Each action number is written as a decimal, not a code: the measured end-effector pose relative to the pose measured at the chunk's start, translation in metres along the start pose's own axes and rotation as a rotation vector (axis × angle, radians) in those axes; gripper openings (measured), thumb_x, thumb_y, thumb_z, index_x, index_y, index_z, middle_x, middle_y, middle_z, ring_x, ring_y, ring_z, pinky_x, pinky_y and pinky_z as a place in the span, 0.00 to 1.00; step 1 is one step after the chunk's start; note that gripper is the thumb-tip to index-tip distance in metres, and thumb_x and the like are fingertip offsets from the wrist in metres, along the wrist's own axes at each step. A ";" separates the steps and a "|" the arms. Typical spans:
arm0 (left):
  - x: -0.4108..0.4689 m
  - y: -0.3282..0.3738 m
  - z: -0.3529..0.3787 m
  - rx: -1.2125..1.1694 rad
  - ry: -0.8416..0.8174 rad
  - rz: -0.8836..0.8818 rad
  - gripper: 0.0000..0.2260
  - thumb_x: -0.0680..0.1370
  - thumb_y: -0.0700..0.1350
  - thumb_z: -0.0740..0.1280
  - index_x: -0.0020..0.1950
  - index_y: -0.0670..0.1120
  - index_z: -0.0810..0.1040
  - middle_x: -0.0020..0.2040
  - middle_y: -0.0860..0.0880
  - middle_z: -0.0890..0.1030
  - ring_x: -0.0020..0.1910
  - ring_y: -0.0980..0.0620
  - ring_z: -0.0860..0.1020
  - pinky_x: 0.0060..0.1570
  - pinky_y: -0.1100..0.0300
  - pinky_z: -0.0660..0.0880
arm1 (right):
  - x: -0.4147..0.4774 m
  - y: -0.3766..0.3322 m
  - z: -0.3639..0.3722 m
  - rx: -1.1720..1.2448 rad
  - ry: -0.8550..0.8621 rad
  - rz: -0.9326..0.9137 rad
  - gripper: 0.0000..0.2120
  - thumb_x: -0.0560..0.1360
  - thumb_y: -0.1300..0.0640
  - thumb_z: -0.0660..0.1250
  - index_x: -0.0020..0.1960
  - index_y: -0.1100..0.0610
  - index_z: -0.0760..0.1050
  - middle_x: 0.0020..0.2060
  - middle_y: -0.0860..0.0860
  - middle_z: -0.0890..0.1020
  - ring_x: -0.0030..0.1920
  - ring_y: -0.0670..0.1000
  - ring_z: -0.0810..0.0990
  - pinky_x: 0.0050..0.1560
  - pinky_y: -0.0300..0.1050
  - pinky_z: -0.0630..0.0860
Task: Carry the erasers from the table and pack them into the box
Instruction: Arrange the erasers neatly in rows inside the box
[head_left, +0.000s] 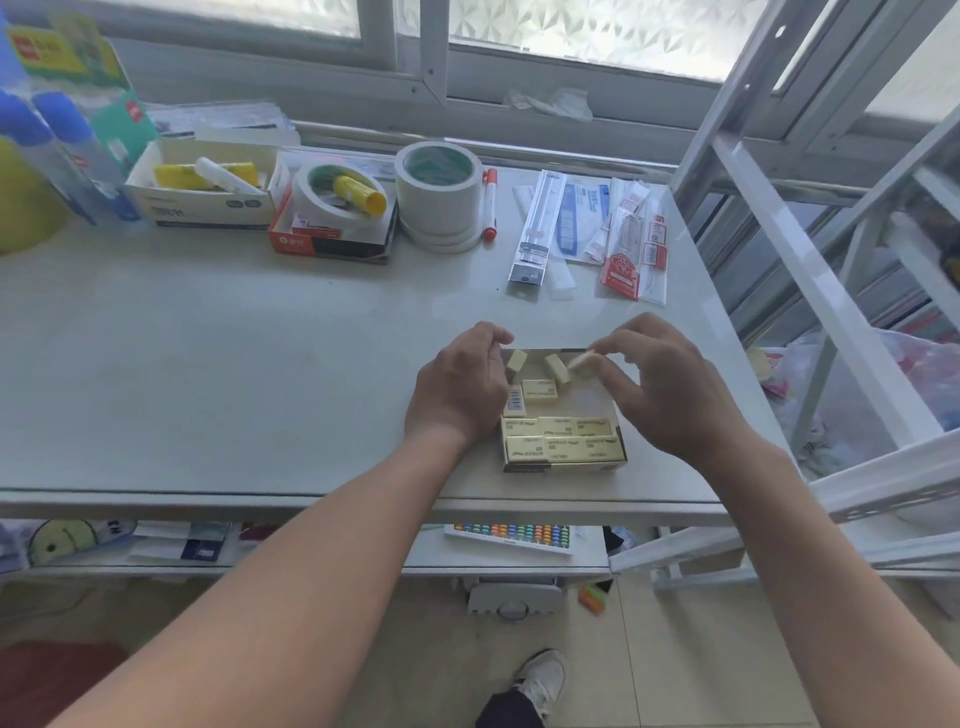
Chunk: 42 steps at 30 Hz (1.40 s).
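A small open box (563, 466) sits near the table's front edge, right of centre. Several pale yellow wrapped erasers (563, 439) lie packed flat in its near half. A few more erasers (539, 389) lie loose or on end in the far half. My left hand (460, 387) rests against the box's left side, fingers curled over its far-left corner; whether it grips anything is hidden. My right hand (657, 382) hovers over the box's right side, thumb and fingertips pinching one eraser (581, 359) above the far-right part.
At the back of the table stand rolls of white tape (439, 195), two open boxes with glue sticks (208, 182), a red marker (490, 205) and packaged rulers (582, 228). A white metal rack (831, 260) rises at the right. The table's front edge (311, 501) runs just below the box.
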<state>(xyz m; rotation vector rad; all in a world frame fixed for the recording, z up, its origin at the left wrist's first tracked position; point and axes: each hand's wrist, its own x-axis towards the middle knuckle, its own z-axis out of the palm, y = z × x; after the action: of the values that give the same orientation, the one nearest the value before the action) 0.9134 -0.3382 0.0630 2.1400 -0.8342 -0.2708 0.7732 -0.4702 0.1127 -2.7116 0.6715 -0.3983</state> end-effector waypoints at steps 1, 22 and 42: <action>0.000 0.000 0.000 0.001 0.002 0.001 0.12 0.80 0.43 0.55 0.57 0.50 0.76 0.54 0.49 0.82 0.53 0.46 0.78 0.49 0.56 0.70 | -0.003 -0.004 -0.002 0.066 0.061 0.025 0.09 0.77 0.50 0.64 0.51 0.52 0.80 0.46 0.45 0.77 0.43 0.44 0.73 0.42 0.39 0.71; 0.000 0.001 -0.001 -0.006 0.005 0.008 0.12 0.80 0.43 0.55 0.58 0.49 0.76 0.52 0.50 0.82 0.53 0.47 0.78 0.47 0.56 0.70 | 0.000 -0.041 0.004 0.056 -0.307 0.064 0.08 0.74 0.44 0.66 0.50 0.41 0.82 0.39 0.42 0.79 0.46 0.46 0.77 0.45 0.48 0.75; -0.001 0.002 -0.001 -0.002 0.014 -0.002 0.12 0.80 0.43 0.55 0.57 0.50 0.76 0.50 0.50 0.82 0.51 0.47 0.78 0.47 0.56 0.70 | -0.001 -0.017 -0.008 0.076 -0.472 0.022 0.13 0.71 0.43 0.70 0.53 0.44 0.80 0.45 0.41 0.76 0.41 0.39 0.73 0.45 0.44 0.72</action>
<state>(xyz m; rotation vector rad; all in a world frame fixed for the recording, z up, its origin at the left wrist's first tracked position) 0.9123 -0.3381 0.0646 2.1391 -0.8236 -0.2573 0.7767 -0.4573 0.1258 -2.5790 0.5355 0.2157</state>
